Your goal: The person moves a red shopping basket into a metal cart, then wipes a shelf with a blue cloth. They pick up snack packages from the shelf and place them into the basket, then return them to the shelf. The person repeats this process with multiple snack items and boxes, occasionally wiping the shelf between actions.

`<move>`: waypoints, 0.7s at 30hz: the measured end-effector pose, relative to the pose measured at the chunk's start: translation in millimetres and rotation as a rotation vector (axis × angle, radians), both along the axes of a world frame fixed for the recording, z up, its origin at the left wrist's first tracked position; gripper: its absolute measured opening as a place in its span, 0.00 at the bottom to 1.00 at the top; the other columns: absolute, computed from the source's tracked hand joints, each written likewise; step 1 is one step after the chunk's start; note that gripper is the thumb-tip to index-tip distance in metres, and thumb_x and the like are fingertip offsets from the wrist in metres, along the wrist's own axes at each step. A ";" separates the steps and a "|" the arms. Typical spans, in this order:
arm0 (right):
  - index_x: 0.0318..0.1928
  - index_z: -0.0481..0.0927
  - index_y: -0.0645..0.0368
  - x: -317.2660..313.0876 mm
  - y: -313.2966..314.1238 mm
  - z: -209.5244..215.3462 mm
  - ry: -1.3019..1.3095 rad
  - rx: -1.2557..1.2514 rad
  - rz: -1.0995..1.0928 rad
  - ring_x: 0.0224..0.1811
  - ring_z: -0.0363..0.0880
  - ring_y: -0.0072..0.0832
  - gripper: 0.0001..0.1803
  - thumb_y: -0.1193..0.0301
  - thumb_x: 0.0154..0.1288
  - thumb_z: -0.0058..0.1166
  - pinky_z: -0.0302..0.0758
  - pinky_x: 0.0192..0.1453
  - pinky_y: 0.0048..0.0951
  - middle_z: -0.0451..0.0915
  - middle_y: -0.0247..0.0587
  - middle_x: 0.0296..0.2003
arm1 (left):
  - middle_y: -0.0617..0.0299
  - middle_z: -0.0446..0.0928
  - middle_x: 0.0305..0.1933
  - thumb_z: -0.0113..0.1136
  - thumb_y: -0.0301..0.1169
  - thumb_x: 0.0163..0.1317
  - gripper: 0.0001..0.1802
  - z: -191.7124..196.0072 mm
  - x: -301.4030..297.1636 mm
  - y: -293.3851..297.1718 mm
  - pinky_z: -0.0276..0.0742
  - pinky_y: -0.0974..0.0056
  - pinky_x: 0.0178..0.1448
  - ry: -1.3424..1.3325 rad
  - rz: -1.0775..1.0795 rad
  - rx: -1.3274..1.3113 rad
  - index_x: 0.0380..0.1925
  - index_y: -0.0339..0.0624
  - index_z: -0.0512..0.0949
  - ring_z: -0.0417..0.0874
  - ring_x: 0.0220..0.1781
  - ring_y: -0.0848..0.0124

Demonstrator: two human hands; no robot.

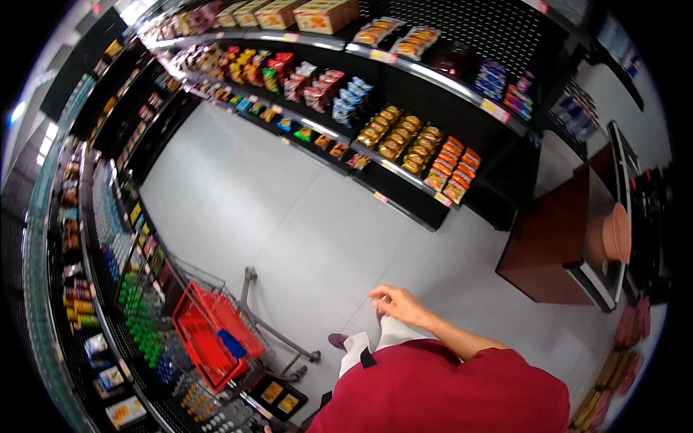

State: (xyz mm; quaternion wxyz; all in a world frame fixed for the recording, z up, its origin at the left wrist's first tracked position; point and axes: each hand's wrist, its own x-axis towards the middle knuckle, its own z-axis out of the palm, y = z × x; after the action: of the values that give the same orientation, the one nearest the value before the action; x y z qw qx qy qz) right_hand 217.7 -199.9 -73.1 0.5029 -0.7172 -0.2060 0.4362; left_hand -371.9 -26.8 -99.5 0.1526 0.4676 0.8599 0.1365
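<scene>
My right hand (398, 304) hangs in front of my body above the grey floor, fingers loosely bent and nothing visible in them. My left hand does not show clearly. To the left stands a grey metal shopping cart (271, 328) on small wheels. A red plastic basket (193, 326) rests in the cart, tilted in this view, with a blue patch (231, 344) at its side. No hand is seen touching the cart.
Shelves (433, 76) of packaged snacks run along the far side. Bottles with green caps (137, 310) fill the left shelf beside the cart. At right stands a brown wooden counter (541, 245) with a pink round container (616, 232). Grey floor (289, 202) stretches between the shelves.
</scene>
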 end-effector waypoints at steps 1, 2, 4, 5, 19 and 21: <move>0.57 0.81 0.61 0.0 0.0 -1.4 0.013 -0.018 -0.002 0.35 0.84 0.25 0.18 0.67 0.71 0.58 0.82 0.40 0.30 0.84 0.41 0.44 | 0.48 0.86 0.33 0.71 0.53 0.59 0.31 -2.3 -18.9 -15.8 0.79 0.50 0.44 0.058 0.057 -0.045 0.33 0.28 0.86 0.83 0.36 0.54; 0.57 0.81 0.61 0.8 -1.4 -3.1 0.024 -0.035 -0.007 0.35 0.84 0.25 0.17 0.67 0.71 0.58 0.82 0.40 0.30 0.84 0.41 0.44 | 0.47 0.86 0.36 0.69 0.51 0.62 0.29 -5.8 -34.3 -27.6 0.78 0.51 0.46 0.112 0.112 -0.090 0.36 0.29 0.85 0.83 0.38 0.53; 0.57 0.81 0.61 -1.9 -2.7 -15.6 -0.066 -0.072 0.016 0.35 0.84 0.25 0.17 0.68 0.72 0.57 0.83 0.39 0.30 0.84 0.41 0.43 | 0.47 0.84 0.42 0.69 0.48 0.63 0.28 -20.0 -59.3 -40.8 0.80 0.52 0.48 0.023 0.305 -0.089 0.44 0.29 0.82 0.83 0.42 0.56; 0.57 0.81 0.61 -3.2 -0.9 -16.1 -0.069 -0.077 0.024 0.36 0.83 0.24 0.17 0.68 0.73 0.57 0.83 0.39 0.30 0.84 0.40 0.42 | 0.47 0.84 0.45 0.68 0.46 0.64 0.28 -24.4 -68.7 -44.8 0.80 0.53 0.50 -0.019 0.411 -0.083 0.48 0.29 0.81 0.84 0.44 0.57; 0.57 0.80 0.66 -99.0 45.4 -43.5 -0.028 -0.169 0.277 0.37 0.84 0.26 0.18 0.68 0.73 0.56 0.83 0.36 0.28 0.83 0.43 0.44 | 0.33 0.79 0.60 0.73 0.55 0.54 0.44 -78.7 -196.7 -143.5 0.76 0.48 0.66 -0.020 0.799 -0.148 0.55 0.21 0.78 0.80 0.62 0.44; 0.57 0.80 0.65 -110.8 54.7 -44.7 -0.064 -0.164 0.356 0.38 0.85 0.27 0.18 0.68 0.73 0.56 0.84 0.37 0.28 0.84 0.45 0.47 | 0.35 0.77 0.63 0.72 0.58 0.54 0.49 -63.3 -186.8 -138.6 0.75 0.48 0.67 -0.106 0.849 -0.176 0.60 0.22 0.74 0.79 0.64 0.44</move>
State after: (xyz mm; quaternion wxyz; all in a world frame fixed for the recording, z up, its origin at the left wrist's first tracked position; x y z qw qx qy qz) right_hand 106.8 -145.3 -117.8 0.3506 -0.7216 -0.3094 0.5105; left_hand -558.7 -165.4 -162.7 0.1662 0.0498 0.9752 0.1372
